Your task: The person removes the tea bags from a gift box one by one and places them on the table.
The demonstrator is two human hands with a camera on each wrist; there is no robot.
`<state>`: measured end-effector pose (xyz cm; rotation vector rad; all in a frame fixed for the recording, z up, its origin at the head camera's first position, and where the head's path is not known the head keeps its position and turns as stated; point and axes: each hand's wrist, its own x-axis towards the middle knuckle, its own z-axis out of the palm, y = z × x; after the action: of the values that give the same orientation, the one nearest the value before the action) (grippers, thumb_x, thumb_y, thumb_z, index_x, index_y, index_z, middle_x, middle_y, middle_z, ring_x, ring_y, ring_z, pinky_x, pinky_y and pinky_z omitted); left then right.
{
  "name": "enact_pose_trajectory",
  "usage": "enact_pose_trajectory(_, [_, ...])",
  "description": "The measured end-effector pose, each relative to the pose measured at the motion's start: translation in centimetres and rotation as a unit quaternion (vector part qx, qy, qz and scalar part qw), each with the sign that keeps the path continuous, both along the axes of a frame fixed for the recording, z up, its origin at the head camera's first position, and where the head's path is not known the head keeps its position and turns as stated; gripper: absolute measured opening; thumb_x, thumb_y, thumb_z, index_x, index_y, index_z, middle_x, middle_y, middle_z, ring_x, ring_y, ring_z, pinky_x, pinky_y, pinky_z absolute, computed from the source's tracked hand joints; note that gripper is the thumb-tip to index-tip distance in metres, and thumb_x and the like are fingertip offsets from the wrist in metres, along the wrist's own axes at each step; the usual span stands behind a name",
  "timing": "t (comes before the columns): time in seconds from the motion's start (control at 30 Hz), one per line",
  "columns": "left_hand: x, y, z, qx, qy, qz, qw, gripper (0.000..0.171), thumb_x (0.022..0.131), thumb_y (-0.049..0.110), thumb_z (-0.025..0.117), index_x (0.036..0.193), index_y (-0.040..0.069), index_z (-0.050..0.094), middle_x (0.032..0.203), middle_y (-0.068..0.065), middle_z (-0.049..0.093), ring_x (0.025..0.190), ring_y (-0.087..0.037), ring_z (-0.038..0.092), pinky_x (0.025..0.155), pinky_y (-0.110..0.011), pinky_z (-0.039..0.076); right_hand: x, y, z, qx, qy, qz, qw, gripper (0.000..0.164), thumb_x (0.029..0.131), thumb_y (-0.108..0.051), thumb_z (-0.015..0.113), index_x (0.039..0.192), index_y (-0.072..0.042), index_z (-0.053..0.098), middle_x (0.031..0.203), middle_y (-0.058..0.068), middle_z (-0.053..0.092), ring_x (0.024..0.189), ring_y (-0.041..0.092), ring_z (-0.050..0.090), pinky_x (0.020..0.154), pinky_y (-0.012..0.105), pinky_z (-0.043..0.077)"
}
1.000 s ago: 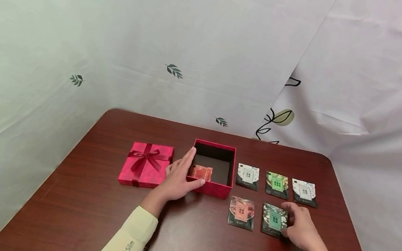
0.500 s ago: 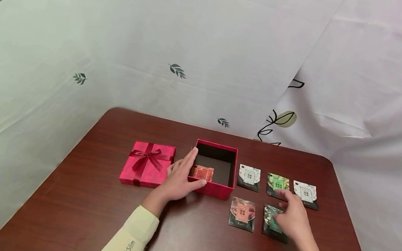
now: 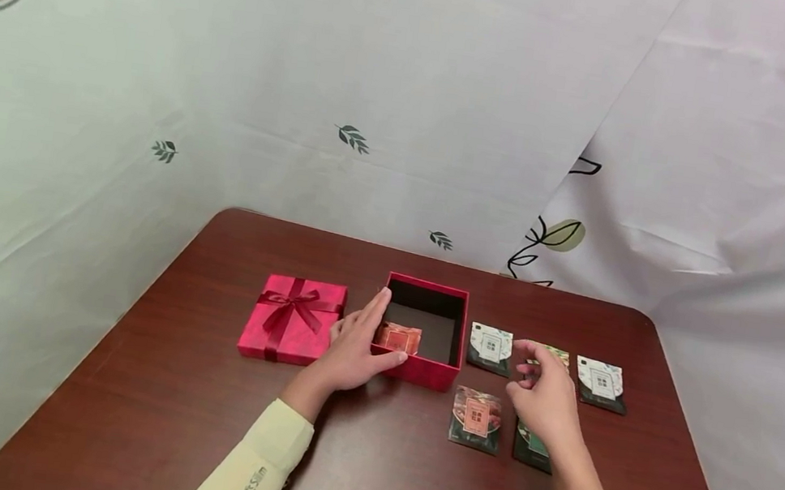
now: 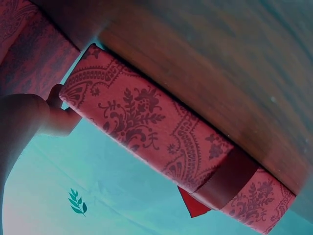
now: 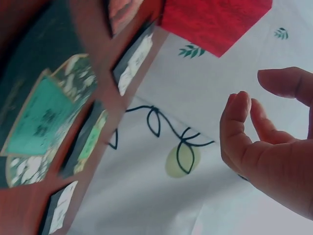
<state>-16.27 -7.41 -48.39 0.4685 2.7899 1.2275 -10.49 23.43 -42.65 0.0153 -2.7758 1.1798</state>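
In the head view my left hand point(image 3: 353, 355) rests on the near left corner of an open red gift box point(image 3: 424, 374), fingers straight along its side, thumb on the front rim. An orange sachet point(image 3: 401, 339) lies inside the box. My right hand point(image 3: 546, 395) hovers above the sachets to the right, thumb and fingers apart with nothing between them. It partly covers a light green sachet point(image 3: 560, 354) and a dark green sachet point(image 3: 532, 450). Beside its fingertips lies a white sachet point(image 3: 490, 347). A red sachet point(image 3: 476, 419) lies nearer the front.
Left of the box sits its red lid point(image 3: 291, 321) with a ribbon bow; the lid's patterned side point(image 4: 142, 117) fills much of the left wrist view. Another white sachet point(image 3: 602, 383) lies farthest right. Patterned cloth point(image 3: 408, 116) hangs behind the brown table point(image 3: 365, 470).
My right hand has moved left and away from me, from beside the dark green sachet to over the light green one. My left hand keeps its place on the box.
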Motion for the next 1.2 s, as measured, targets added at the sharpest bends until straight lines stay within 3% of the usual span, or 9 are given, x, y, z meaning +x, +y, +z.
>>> enact_pose_trajectory(0.23, [0.0,0.0,0.0,0.002,0.000,0.003,1.0000,0.108,0.081,0.051,0.076,0.162,0.029,0.008,0.165,0.017,0.006,0.140,-0.032,0.025,0.107,-0.061,0.010,-0.8,-1.2,0.9,-0.029,0.010,0.016,0.999,0.048,0.082,0.008,0.064,0.129,-0.003,0.059,0.106,0.017,0.063,0.090,0.027,0.063,0.075,0.038,0.053])
enact_pose_trajectory(0.5, [0.0,-0.1,0.0,-0.003,0.002,0.004,1.0000,0.107,0.082,0.051,0.075,0.162,0.029,0.008,0.165,0.017,0.006,0.140,-0.033,0.025,0.107,-0.062,0.011,-2.3,-3.4,1.6,-0.081,-0.007,0.053,0.995,0.046,0.089,0.002,0.065,0.133,-0.006,0.057,0.124,0.016,0.063,0.104,0.031,0.065,0.082,0.042,0.055])
enact_pose_trajectory(0.8, [0.1,0.0,0.0,-0.003,0.003,0.002,1.0000,0.107,0.082,0.051,0.075,0.162,0.028,0.008,0.165,0.017,0.007,0.140,-0.034,0.026,0.107,-0.062,0.012,-3.3,-5.5,1.5,-0.111,-0.045,0.099,0.988,0.049,0.092,-0.001,0.065,0.139,-0.008,0.052,0.131,0.018,0.059,0.112,0.031,0.063,0.086,0.045,0.054])
enact_pose_trajectory(1.2, [0.1,-0.2,0.0,0.001,-0.002,-0.003,1.0000,0.107,0.083,0.051,0.075,0.162,0.028,0.008,0.165,0.016,0.006,0.140,-0.034,0.026,0.107,-0.061,0.012,-4.1,-8.1,1.2,-0.074,-0.093,0.135,0.984,0.053,0.094,-0.008,0.067,0.144,-0.007,0.049,0.141,0.019,0.052,0.118,0.032,0.060,0.091,0.047,0.052])
